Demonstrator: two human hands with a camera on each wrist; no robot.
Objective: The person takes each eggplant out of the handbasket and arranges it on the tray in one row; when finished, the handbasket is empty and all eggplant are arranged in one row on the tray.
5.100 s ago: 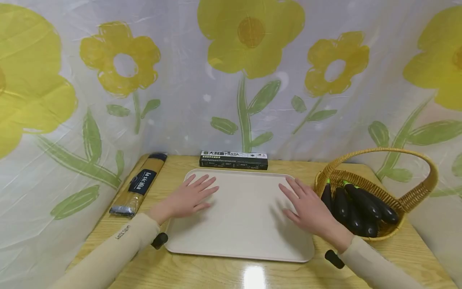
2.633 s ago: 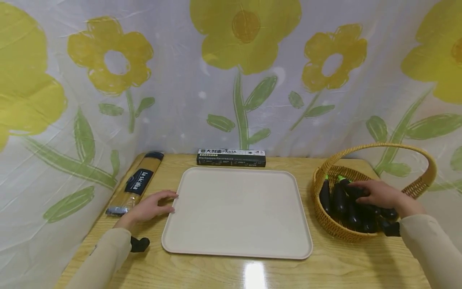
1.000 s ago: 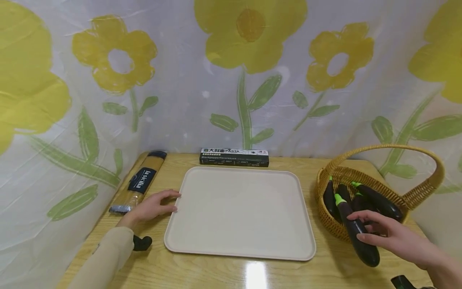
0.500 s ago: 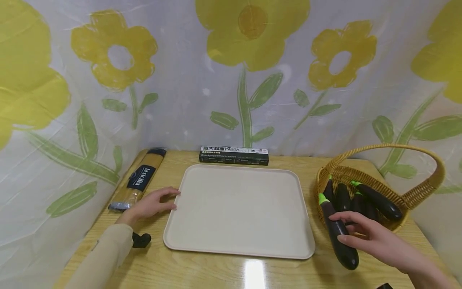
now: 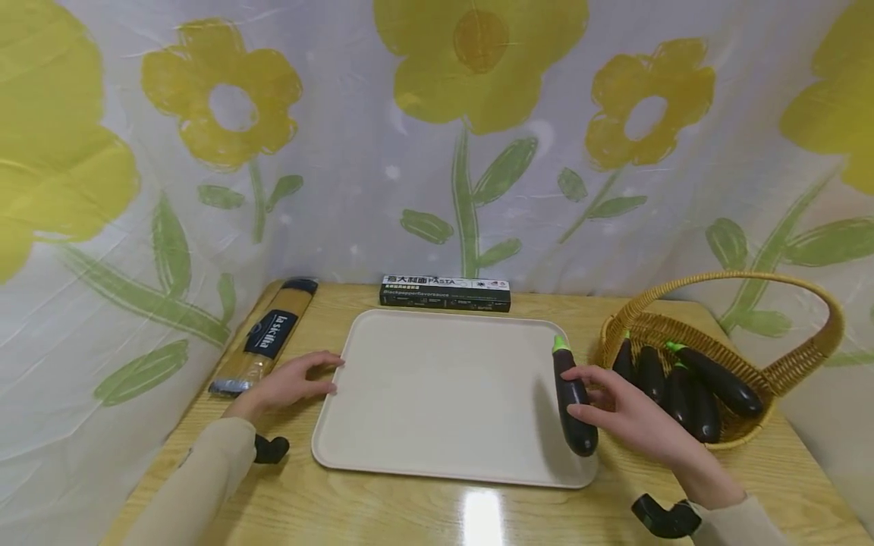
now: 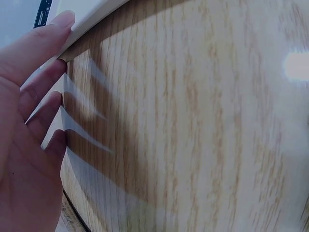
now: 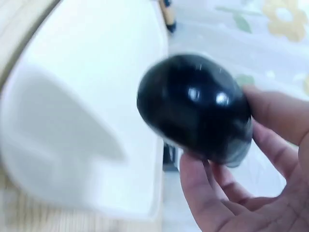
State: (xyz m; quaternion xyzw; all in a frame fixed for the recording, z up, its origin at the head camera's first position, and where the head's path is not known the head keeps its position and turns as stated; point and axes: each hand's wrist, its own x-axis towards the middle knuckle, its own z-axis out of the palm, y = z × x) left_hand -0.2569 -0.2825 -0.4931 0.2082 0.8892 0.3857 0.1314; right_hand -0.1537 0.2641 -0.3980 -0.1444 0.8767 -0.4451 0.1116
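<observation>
My right hand [image 5: 631, 417] pinches a dark purple eggplant [image 5: 566, 393] with a bright green cap between thumb and fingers. The eggplant hangs over the right side of the white tray [image 5: 444, 394], casting a shadow on it. In the right wrist view, the rounded end of the eggplant [image 7: 193, 108] faces the camera. At the tray's left edge, my left hand [image 5: 290, 383] lies with loosely bent fingers. In the left wrist view, the thumb [image 6: 63, 20] touches the tray rim [image 6: 91, 17] and the other fingers point toward the edge.
A wicker basket [image 5: 747, 436] with a tall handle stands to the right, holding several eggplants [image 5: 717, 379]. Left of the tray lies a spaghetti pack [image 5: 269, 334]. Behind the tray sits a black pasta box [image 5: 445, 294], close to the flowered curtain [image 5: 341, 152].
My right hand reached into the basket, took out an eggplant and carried it left to above the tray. My left hand moved from over the tray to its left edge and stayed there.
</observation>
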